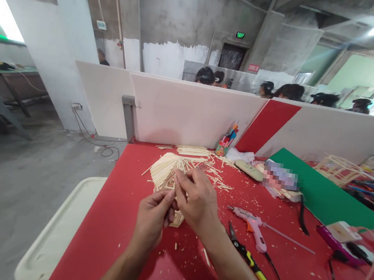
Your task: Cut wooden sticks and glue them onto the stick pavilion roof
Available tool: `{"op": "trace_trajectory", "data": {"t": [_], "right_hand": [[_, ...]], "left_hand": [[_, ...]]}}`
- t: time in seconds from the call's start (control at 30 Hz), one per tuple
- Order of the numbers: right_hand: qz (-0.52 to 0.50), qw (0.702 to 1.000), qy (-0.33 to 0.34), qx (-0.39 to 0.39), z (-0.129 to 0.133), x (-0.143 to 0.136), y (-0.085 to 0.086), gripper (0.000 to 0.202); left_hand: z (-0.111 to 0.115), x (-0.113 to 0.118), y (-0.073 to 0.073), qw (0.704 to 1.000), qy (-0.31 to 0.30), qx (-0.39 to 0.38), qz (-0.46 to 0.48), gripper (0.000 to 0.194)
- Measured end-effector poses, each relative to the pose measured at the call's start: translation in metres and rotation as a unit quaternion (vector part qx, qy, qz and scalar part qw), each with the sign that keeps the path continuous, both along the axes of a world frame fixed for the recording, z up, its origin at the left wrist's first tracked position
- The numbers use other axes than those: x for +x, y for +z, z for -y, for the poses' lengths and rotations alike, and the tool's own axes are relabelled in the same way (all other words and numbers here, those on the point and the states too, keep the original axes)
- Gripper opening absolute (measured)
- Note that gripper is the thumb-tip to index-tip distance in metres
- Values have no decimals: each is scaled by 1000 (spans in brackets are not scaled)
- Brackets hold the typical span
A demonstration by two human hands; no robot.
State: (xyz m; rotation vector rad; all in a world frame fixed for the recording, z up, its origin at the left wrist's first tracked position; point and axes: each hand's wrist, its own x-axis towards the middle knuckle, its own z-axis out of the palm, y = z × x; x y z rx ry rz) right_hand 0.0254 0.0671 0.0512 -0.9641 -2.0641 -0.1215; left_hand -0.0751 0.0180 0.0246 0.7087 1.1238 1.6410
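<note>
A small structure of pale wooden sticks (pixel 165 170) stands on the red table (pixel 98 238), partly hidden behind both hands. My left hand (pixel 156 211) is closed, thumb pressed to the fingers, in front of the structure's lower part. Touching or nearly touching it, my right hand (pixel 195 196) has its thumb and forefinger pinched together over the structure's right side. What either hand holds between the fingertips is too small to make out. Loose sticks (pixel 192 150) lie behind the structure.
Right of my hands lie a pink glue gun (pixel 253 227) and yellow-black cutters (pixel 256 268). Farther back are a pen cup (pixel 222 148), a green case (pixel 249 170) and a green board (pixel 324 195). A purple power strip (pixel 341 247) sits at right. White partitions (pixel 193 113) edge the table.
</note>
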Motion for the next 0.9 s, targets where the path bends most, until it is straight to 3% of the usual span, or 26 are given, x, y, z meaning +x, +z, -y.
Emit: {"op": "trace_trajectory", "data": {"t": [0.33,0.9], "right_hand": [[-2,1000,9,-13,-2,1,-1,33],[-7,1000,16,-16,2,0,2,34]], "left_hand": [[0,-2,5,998,-33,-23,37,29],[-2,1,3,999,-26,-2,-19,36]]}}
